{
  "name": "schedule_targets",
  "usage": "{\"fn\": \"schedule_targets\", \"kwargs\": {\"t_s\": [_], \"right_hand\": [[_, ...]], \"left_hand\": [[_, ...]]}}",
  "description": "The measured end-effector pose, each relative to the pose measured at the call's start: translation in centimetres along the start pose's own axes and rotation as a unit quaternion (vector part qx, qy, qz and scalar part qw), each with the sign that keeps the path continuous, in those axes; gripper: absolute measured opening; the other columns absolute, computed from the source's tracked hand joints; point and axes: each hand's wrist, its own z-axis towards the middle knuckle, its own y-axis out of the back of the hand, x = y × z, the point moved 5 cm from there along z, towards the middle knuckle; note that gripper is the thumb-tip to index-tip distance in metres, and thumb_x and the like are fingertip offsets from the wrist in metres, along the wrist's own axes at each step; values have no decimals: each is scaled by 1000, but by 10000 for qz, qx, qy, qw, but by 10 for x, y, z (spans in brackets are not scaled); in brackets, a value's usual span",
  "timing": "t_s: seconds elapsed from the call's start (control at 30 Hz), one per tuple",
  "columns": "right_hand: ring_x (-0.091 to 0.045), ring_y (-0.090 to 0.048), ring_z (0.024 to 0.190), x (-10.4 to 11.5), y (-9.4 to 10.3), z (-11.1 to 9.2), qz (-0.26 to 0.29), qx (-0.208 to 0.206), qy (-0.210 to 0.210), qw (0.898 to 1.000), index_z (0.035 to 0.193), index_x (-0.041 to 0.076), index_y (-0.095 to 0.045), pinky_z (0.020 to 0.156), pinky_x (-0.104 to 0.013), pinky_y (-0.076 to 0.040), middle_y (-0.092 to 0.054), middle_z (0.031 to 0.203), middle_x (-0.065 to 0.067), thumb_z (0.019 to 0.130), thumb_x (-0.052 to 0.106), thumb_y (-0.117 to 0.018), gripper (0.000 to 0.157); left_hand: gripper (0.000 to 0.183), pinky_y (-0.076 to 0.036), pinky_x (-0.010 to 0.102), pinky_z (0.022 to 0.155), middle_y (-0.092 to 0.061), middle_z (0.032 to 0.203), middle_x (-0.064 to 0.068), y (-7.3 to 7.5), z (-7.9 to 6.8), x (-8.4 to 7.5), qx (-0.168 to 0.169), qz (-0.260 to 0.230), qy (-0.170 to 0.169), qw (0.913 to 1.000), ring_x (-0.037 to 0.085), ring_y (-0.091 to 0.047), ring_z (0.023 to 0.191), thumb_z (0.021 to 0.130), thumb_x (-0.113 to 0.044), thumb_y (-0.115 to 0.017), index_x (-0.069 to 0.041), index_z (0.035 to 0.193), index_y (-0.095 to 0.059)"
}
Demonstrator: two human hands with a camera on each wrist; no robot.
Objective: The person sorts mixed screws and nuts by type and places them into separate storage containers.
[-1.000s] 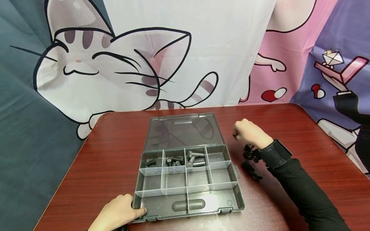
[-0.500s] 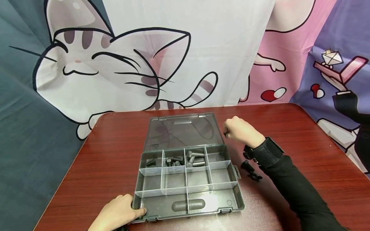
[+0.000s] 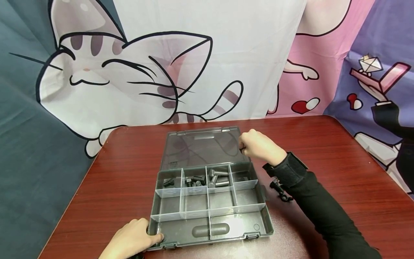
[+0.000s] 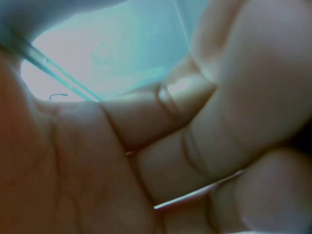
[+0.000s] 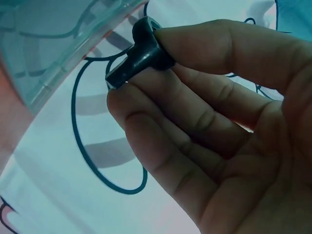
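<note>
A grey translucent compartment box [image 3: 185, 245] lies on the table with its lid [image 3: 205, 147] laid open toward the back. My left hand [image 3: 130, 237] grips its front left corner, thumb over the rim; the left wrist view shows curled fingers [image 4: 146, 117] close up. Over the lid's right edge is my right hand [image 3: 260, 146]. In the right wrist view, my right hand [image 5: 209, 112] pinches a small black part with a short stem and a wider, rounded head [image 5: 141, 53] between thumb and fingers. The head view hides that part.
Black bolts [image 3: 168, 182], mixed dark bolts [image 3: 189, 182] and silver bolts [image 3: 222, 183] occupy three back compartments. A few black parts [image 3: 284, 197] lie right of the box, partly beside the right sleeve [image 3: 317, 201]. A printed cloth [image 3: 258, 72] hangs behind the table.
My right hand has moved left from the bare table to over the lid's right edge. The left hand and the box have stayed in place.
</note>
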Motion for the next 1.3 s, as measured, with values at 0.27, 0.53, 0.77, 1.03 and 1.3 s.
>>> {"fn": "schedule_targets", "kwargs": {"t_s": [0.27,0.53,0.77,1.03,1.3], "right_hand": [[-11,-8,59,15,0,7,-40,-54,226,9997,61,17,-19,53,-30,-12,-10,62,5,62,-16,-43,41],[-12,-7,62,28,-3,16,8,-105,444,9990,64,16,-17,56,-32,-13,-9,65,4,62,-16,-41,40],[-12,-7,62,43,-1,23,19,-116,548,9984,64,16,-17,57,-31,-13,-9,66,5,63,-15,-43,40],[-12,-7,63,58,-2,30,14,-97,748,9972,65,16,-16,58,-31,-13,-9,67,4,63,-15,-42,41],[-12,-7,63,70,-5,35,-13,-62,981,9952,66,16,-16,58,-30,-13,-9,67,3,66,-15,-43,41]], "left_hand": [[39,-39,40,51,-49,60,2,0,0,0,-12,-25,0,10000,19,-46,53,68,-43,-69,-9,65,-52],[39,-38,40,50,-49,59,2,0,0,0,-33,-60,-16,10000,19,-45,52,67,-43,-70,-10,62,-50],[40,-39,40,50,-49,60,2,0,0,0,-27,-62,-22,10000,19,-46,53,68,-44,-70,-9,63,-51],[40,-39,41,50,-50,61,2,1,0,0,-67,-34,-62,10000,19,-47,54,67,-44,-70,-9,63,-51],[40,-39,41,50,-49,60,2,0,0,0,32,-44,-3,10000,19,-46,53,68,-45,-69,-9,64,-51]]}}
